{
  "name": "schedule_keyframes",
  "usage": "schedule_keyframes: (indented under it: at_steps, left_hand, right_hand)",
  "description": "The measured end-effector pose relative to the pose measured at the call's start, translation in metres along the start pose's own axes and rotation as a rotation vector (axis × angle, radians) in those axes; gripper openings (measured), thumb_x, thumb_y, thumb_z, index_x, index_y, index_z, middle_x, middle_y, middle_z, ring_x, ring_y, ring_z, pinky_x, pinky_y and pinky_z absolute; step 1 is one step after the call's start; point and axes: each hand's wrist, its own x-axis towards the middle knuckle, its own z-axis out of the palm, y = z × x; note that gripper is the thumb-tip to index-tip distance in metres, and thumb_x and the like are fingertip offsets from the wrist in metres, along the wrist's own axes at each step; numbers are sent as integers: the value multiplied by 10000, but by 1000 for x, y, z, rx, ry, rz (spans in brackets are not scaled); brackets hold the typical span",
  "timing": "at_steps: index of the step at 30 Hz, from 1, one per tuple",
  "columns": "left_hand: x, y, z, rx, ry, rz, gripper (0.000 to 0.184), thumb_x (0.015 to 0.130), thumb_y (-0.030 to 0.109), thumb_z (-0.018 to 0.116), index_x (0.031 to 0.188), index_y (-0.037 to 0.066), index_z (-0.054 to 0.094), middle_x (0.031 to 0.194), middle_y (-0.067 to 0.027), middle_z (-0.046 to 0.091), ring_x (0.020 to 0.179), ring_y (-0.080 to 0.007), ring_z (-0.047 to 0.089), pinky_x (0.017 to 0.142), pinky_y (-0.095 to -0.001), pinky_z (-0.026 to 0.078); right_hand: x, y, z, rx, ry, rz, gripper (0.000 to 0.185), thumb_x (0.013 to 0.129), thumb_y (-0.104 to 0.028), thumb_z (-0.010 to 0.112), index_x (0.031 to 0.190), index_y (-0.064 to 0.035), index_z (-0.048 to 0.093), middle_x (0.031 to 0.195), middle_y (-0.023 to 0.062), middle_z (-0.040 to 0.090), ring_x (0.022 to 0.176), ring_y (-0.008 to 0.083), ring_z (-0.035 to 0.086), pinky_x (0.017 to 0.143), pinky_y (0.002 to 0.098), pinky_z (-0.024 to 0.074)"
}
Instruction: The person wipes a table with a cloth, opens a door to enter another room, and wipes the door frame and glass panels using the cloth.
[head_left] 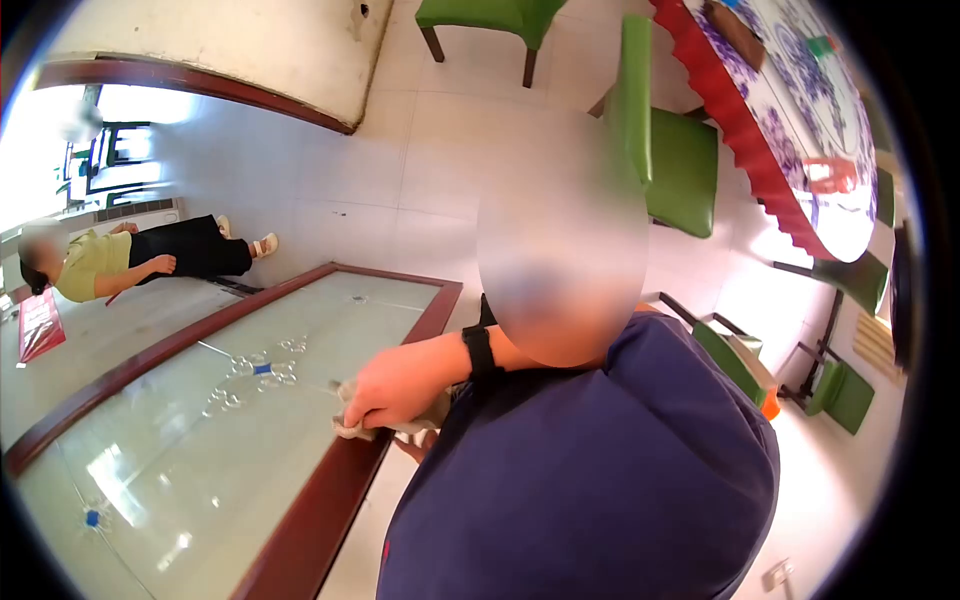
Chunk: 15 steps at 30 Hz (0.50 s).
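Observation:
My right hand [398, 384], with a black watch on its wrist, presses a crumpled light grey-beige cloth [350, 430] onto the dark red-brown frame [325, 495] of a glass panel [160, 440]. Its fingers are closed round the cloth, at the line where glass and frame meet. The glass has clear scroll ornaments and small blue pieces. Just beside the cloth, at the frame's outer edge, a few fingers of my left hand [416, 447] show; the rest is hidden behind the navy shirt [580, 480]. A blurred oval patch covers part of the right arm.
The view lies on its side. Beyond the panel stands a person [120, 262] in a yellow-green top and black trousers. Green chairs [680, 170] stand on the pale tiled floor [430, 150]. A table with a floral cover and red skirt [715, 100] is at the upper right.

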Motion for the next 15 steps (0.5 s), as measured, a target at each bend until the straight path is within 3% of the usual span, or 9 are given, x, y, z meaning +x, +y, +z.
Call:
schedule_keyframes:
  at_steps: [7, 15]
  left_hand:
    - [20, 45, 2, -5, -191, -258, 410, 927, 195, 666, 1280, 21, 551, 1198, -128, 629, 1050, -246, 588, 890, -380, 488]
    - [66, 88, 10, -110, -271, -380, 446, 923, 165, 682, 1305, 16, 505, 1220, -105, 602, 1009, -205, 574, 878, -346, 495]
  right_hand:
    - [14, 41, -80, 33, -161, -37, 230, 944, -206, 523, 1075, -158, 706, 867, 104, 709, 781, 335, 650, 683, 431, 505]
    - [46, 73, -127, 64, -191, 23, 233, 927, -182, 511, 1049, -133, 704, 837, 93, 710, 757, 318, 658, 662, 436, 509]
